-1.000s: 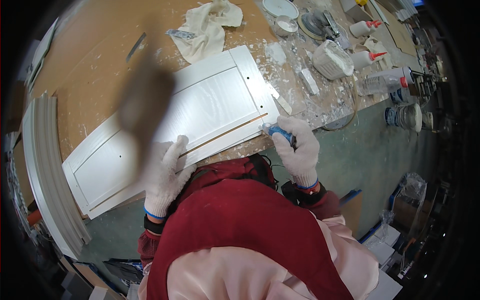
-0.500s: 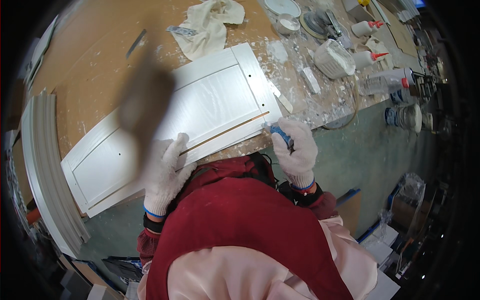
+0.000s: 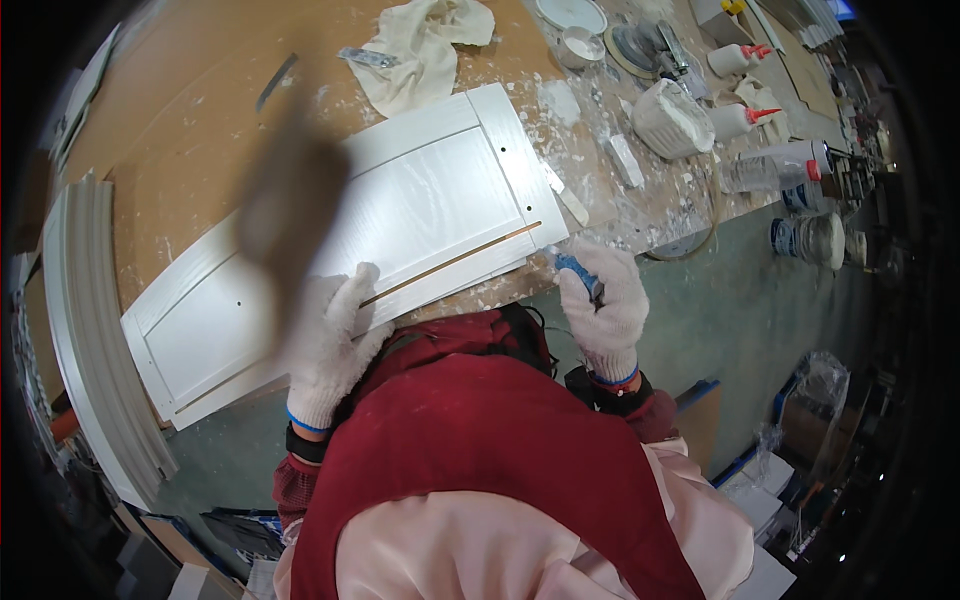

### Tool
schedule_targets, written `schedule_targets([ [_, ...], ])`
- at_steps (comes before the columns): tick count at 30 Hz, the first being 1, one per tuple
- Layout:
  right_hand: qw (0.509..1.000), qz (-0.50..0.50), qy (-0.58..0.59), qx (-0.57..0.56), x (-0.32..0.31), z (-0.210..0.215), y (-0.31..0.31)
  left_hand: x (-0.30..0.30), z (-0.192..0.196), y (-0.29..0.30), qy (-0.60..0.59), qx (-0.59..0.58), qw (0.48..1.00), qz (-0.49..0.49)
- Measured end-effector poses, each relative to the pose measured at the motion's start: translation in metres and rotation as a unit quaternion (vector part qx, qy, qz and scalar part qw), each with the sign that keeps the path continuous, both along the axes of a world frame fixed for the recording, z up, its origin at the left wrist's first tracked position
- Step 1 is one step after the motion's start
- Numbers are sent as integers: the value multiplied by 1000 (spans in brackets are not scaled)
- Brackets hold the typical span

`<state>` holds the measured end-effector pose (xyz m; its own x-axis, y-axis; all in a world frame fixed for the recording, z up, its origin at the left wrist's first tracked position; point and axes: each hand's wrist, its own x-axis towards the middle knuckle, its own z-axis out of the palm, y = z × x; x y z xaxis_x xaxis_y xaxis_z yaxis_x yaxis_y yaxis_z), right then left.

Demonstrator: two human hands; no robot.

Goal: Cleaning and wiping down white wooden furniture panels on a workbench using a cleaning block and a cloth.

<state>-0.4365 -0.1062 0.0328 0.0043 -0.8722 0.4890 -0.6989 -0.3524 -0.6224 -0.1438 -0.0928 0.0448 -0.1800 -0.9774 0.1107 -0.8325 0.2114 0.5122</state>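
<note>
A white framed wood panel [image 3: 420, 215] lies slanted on the workbench, with small dark holes and a long narrow slot along its near side. My left hand [image 3: 330, 350], in a white knit glove, grips the panel's near edge. Its thumb and index finger straddle that edge; a blurred dark shape covers some of the other fingers. Just off the panel's right near corner, my gloved right hand [image 3: 612, 300] is closed around a small blue-handled tool [image 3: 578, 270]. The tool's tip points towards the corner but stands a little apart from it.
Long white mouldings [image 3: 85, 330] stand at the left. A cream cloth [image 3: 425, 55] lies behind the panel. Farther right are a filler-smeared tub [image 3: 670, 118], a round sander [image 3: 635, 48], red-tipped bottles [image 3: 735, 121] and a scraper [image 3: 568, 195]. A blurred dark object [image 3: 295, 200] blocks part of the view.
My right hand has moved slightly right and down with the blue-handled tool, drawing its tip away from the panel's corner. My left hand stays on the panel edge.
</note>
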Motion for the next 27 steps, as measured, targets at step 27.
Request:
schedule_targets([
  [27,998,8,-46,44,16,13,-49,2,-3,2,23,2,1000,4],
])
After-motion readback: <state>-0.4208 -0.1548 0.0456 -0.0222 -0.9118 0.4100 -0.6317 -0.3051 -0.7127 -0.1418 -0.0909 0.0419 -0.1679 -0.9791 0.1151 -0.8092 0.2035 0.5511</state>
